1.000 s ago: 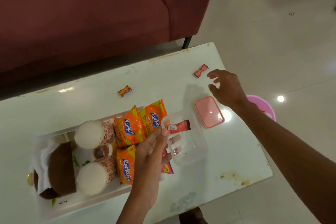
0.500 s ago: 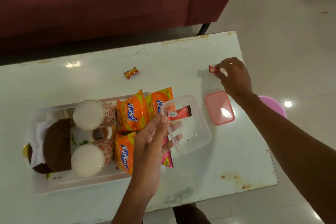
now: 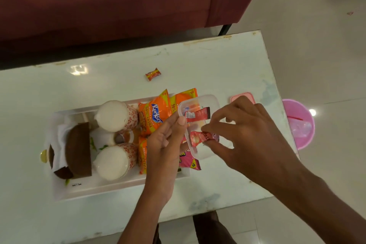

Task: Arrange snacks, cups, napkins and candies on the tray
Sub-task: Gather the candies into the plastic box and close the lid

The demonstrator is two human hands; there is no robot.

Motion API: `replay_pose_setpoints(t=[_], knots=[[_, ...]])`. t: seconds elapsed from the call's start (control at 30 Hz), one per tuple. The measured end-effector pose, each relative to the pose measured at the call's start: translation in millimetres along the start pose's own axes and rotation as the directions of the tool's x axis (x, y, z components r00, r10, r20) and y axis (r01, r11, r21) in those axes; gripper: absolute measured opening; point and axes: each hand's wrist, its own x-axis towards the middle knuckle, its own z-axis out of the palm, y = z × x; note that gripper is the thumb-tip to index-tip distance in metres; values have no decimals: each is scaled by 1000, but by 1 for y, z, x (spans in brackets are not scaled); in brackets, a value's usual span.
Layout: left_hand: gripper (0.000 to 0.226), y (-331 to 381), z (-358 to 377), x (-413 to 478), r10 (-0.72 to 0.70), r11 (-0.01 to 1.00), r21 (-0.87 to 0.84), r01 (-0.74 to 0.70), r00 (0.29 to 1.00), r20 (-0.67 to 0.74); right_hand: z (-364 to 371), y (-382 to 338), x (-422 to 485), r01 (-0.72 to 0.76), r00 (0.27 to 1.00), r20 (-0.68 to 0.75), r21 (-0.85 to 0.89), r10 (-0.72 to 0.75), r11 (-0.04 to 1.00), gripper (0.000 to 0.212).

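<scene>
A white tray (image 3: 83, 190) on the table carries two patterned paper cups (image 3: 113, 114) lying on their sides, white napkins (image 3: 59, 134) in a brown holder, and orange snack packets (image 3: 154, 115). My left hand (image 3: 166, 144) grips the rim of a clear plastic box (image 3: 210, 103) held over the tray's right end. One red candy (image 3: 198, 115) lies inside the box. My right hand (image 3: 243, 136) pinches a second red candy (image 3: 200, 138) over the box. Another orange-red candy (image 3: 153, 74) lies loose on the table beyond the tray.
The pink box lid (image 3: 244, 97) lies on the table behind my right hand. A pink bin (image 3: 297, 123) stands on the floor past the table's right edge. A dark red sofa (image 3: 118, 0) runs along the far side. A pink snack packet (image 3: 190, 161) pokes out under the box.
My right hand picked the red candy up from the far right of the table and carried it back to the clear box. My left hand kept hold of the box.
</scene>
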Motion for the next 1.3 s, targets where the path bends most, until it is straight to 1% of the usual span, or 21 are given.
replay_pose_setpoints(t=[0.07,0.13,0.2,0.23,0.27,0.33,0.4,0.47,0.57,0.63,0.73,0.77,0.83,0.93,1.0,1.03,1.1,1.17,1.23,1.3], knots=[[53,1,-6,-5,2,1000,18,-2,1000,-2,5,-10,1,-11,1000,13,-86,12,996,19],[55,2,-13,-10,-3,1000,20,4,1000,-5,9,-20,3,-19,999,34,-136,24,991,19],[56,3,-20,-13,-11,1000,7,11,1000,-3,12,-30,6,-34,996,70,-167,46,985,25],[52,4,-24,-15,-11,1000,0,11,1000,4,12,-36,7,-50,995,82,-158,63,986,30],[48,5,-29,-17,-13,1000,-8,13,1000,10,12,-42,7,-68,994,80,-124,78,990,35],[42,10,-37,-20,-7,1000,-20,7,1000,20,7,-49,8,-108,994,22,24,108,994,37],[36,17,-48,-23,13,999,-29,-12,1000,22,-1,-54,12,-165,984,-37,180,175,970,31],[35,27,-62,-24,21,999,-41,-21,1000,17,-9,-55,23,-240,962,-62,278,267,930,21],[43,44,-84,-23,26,998,-53,-27,1000,-15,-11,-52,55,-309,931,-87,330,354,892,13],[40,56,-103,-22,39,997,-62,-41,999,-30,-2,-50,88,-298,934,-93,329,345,896,11],[35,72,-131,-18,60,995,-75,-66,995,-84,25,-40,144,-272,952,-56,291,300,917,13],[35,76,-141,-17,66,994,-81,-74,993,-98,39,-37,164,-270,959,-15,270,284,924,14],[41,84,-158,-14,76,992,-92,-87,990,-115,68,-29,199,-288,956,118,210,269,934,19],[42,90,-182,-7,96,990,-93,-110,985,-146,117,-22,239,-306,896,350,39,274,951,34],[36,89,-195,-2,117,987,-96,-132,982,-150,142,-20,250,-271,851,442,-92,283,958,45],[31,87,-201,-1,124,985,-99,-140,980,-153,153,-20,254,-259,842,455,-132,291,957,48],[27,82,-211,3,130,984,-101,-148,978,-165,168,-19,259,-262,853,420,-170,311,950,47],[27,78,-217,6,128,984,-100,-146,977,-168,174,-15,263,-253,873,380,-186,307,950,37],[27,75,-221,8,115,984,-116,-137,977,-178,175,-11,263,-228,862,411,-207,296,952,30],[27,73,-223,9,104,982,-137,-131,977,-186,168,-9,260,-257,851,426,-174,308,951,27]])
